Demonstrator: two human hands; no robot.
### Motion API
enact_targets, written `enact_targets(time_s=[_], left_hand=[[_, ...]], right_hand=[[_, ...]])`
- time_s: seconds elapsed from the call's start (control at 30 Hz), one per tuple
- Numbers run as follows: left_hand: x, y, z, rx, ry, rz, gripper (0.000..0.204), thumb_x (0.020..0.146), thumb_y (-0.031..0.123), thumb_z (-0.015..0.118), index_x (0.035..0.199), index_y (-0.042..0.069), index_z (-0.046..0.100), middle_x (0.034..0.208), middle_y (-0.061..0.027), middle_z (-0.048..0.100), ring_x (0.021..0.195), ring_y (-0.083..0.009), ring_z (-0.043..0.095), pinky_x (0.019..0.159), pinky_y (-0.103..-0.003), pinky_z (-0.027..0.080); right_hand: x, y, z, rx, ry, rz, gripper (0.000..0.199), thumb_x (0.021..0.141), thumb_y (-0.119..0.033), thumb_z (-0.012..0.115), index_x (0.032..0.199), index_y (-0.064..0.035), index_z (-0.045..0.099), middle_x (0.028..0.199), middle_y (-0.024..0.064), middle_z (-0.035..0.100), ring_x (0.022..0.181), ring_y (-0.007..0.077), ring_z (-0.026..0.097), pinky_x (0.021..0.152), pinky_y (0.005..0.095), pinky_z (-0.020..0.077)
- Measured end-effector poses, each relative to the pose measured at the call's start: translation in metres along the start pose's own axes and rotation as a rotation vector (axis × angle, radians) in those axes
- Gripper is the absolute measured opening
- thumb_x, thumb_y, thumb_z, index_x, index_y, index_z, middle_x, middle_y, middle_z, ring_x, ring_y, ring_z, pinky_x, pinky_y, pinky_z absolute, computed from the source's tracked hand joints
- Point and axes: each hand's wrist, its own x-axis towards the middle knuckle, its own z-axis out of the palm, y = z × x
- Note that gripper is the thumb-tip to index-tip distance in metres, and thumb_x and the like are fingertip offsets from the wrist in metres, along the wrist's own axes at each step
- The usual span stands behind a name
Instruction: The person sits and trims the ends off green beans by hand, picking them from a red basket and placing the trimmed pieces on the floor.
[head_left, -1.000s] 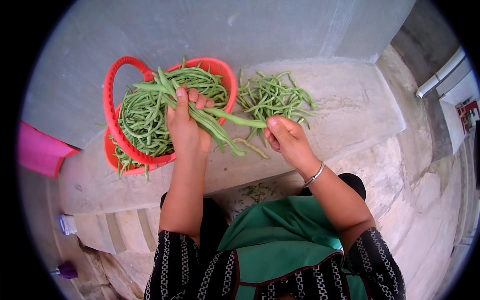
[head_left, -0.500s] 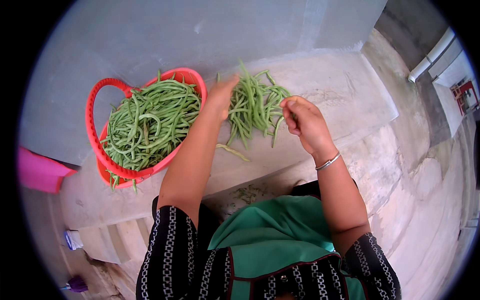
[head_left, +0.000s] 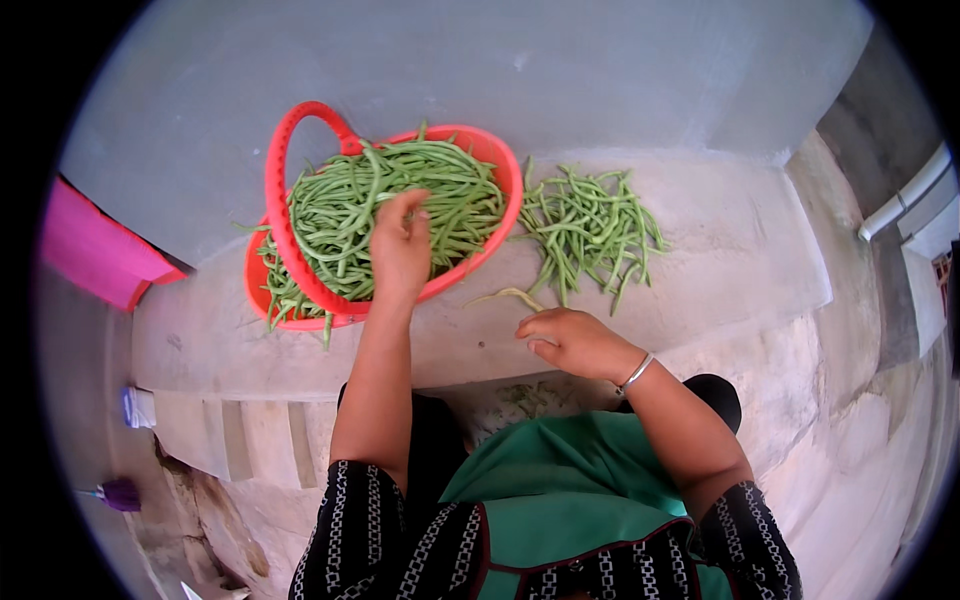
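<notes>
A red plastic basket [head_left: 510, 200] with a raised handle stands on the left, heaped with green beans [head_left: 335, 205]. My left hand [head_left: 400, 245] is over the heap with its fingers curled against the beans; whether a bean is pinched between them is hidden. To the right of the basket, a loose pile of green beans [head_left: 597, 230] lies on the concrete ledge. My right hand [head_left: 575, 342] is nearer to me, below that pile, with fingers bent and thumb close to them. What it holds, if anything, does not show. A yellowish, withered bean [head_left: 515, 294] lies just beyond its fingertips.
The pale concrete ledge [head_left: 730, 260] runs along a grey wall [head_left: 600, 80]. Green scraps [head_left: 535, 398] lie on the ground below its front edge. A bright pink object [head_left: 105, 245] stands at the far left. My green apron [head_left: 560, 465] covers my lap.
My left hand has moved from the loose pile to the beans in the basket. My right hand has drawn back toward me, near the yellowish bean. The view has shifted left.
</notes>
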Motion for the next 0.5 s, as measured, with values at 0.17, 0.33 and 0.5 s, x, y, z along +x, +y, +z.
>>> enact_targets(time_s=[0.17,0.33,0.5], left_hand=[[0.029,-0.021,-0.034,0.724,0.222,0.008,0.039,0.074,0.007,0.064,0.113,0.005,0.055,0.124,-0.0162,0.049,0.120,-0.0307,0.041,0.100,-0.049,0.031],[0.049,-0.035,-0.021,0.882,0.139,-0.081,0.038,0.074,0.017,0.067,0.108,0.005,0.057,0.121,-0.0129,0.053,0.123,-0.0316,0.040,0.103,-0.055,0.023],[0.060,0.001,-0.041,0.662,0.418,0.155,0.025,0.081,0.018,0.062,0.102,0.006,0.060,0.093,-0.0157,0.062,0.093,-0.0319,0.057,0.083,-0.046,0.041]], right_hand=[[0.021,-0.003,0.002,0.027,0.008,-0.006,0.023,0.084,-0.014,0.055,0.105,-0.0060,0.058,0.102,0.0127,0.060,0.094,0.0308,0.057,0.082,0.0370,0.0460],[0.027,-0.001,0.010,0.010,-0.048,-0.048,0.022,0.083,-0.016,0.055,0.102,-0.0057,0.060,0.100,0.0123,0.060,0.091,0.0318,0.057,0.080,0.0385,0.0462],[0.024,-0.004,-0.007,0.061,-0.004,-0.025,0.022,0.082,-0.017,0.054,0.099,-0.0052,0.061,0.097,0.0124,0.061,0.088,0.0313,0.058,0.078,0.0388,0.0467]])
